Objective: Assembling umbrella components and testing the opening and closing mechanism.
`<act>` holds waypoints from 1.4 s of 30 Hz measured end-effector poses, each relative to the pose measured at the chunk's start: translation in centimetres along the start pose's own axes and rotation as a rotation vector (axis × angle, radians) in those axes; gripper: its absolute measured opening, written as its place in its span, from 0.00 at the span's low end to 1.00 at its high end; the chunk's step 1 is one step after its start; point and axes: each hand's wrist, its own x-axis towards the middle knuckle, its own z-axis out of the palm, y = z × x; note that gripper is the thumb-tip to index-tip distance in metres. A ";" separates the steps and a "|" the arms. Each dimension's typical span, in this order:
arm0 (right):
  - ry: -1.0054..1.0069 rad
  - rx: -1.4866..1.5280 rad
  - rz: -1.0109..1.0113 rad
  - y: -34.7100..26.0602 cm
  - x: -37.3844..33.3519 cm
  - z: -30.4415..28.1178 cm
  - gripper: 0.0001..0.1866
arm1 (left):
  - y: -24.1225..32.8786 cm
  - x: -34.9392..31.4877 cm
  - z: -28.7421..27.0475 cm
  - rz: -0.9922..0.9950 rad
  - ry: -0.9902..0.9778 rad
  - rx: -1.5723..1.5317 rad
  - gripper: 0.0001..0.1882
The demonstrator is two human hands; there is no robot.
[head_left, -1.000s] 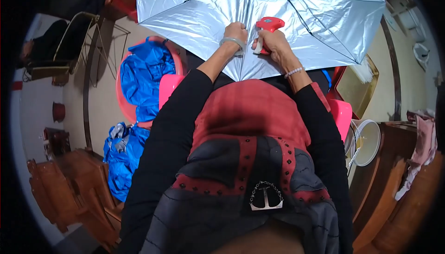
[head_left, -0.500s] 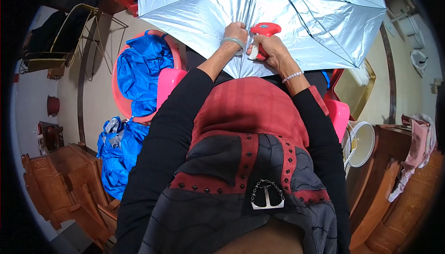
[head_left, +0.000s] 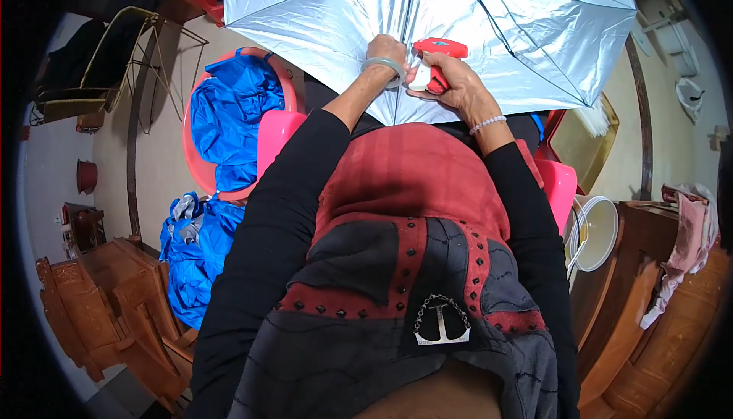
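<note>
An umbrella canopy (head_left: 550, 37) with a silver lining and dark ribs lies spread across my lap and beyond, its inside facing me. My left hand (head_left: 386, 52) is closed at a fold of the fabric near a rib; its fingertips are partly hidden. Just to its right, my right hand (head_left: 460, 87) grips a red-and-white hand tool (head_left: 440, 48) with a rounded red head. The tool's exact kind does not show clearly. Its white part points toward the left hand, close above the silver fabric.
At the left, a pink basin (head_left: 200, 161) holds blue fabric (head_left: 233, 113), and more blue fabric (head_left: 200, 258) is heaped nearer. A gold-framed folding chair (head_left: 114, 60) stands far left. A yellowish tray (head_left: 588, 144) and a white bucket (head_left: 599, 232) are at the right.
My right hand has turned the tool: its red head sits flatter and its white part has swung upward, nearer the left hand. The left hand stays at almost the same spot on the umbrella.
</note>
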 end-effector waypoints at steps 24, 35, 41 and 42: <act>-0.077 0.117 -0.001 0.1 -0.3 -1.7 0.14 | 0.5 -1.8 -1.7 -0.192 -0.085 -1.149 0.15; -0.110 0.073 -0.020 0.2 0.0 -1.7 0.14 | 0.5 -2.4 -2.5 -0.171 -0.099 -1.327 0.10; -0.165 0.069 -0.032 0.0 0.4 -1.8 0.13 | 0.6 -2.1 -2.2 -0.055 -0.075 -1.141 0.11; -0.150 0.050 -0.023 -0.1 0.2 -1.6 0.12 | 0.6 -2.2 -2.2 -0.063 -0.073 -1.142 0.11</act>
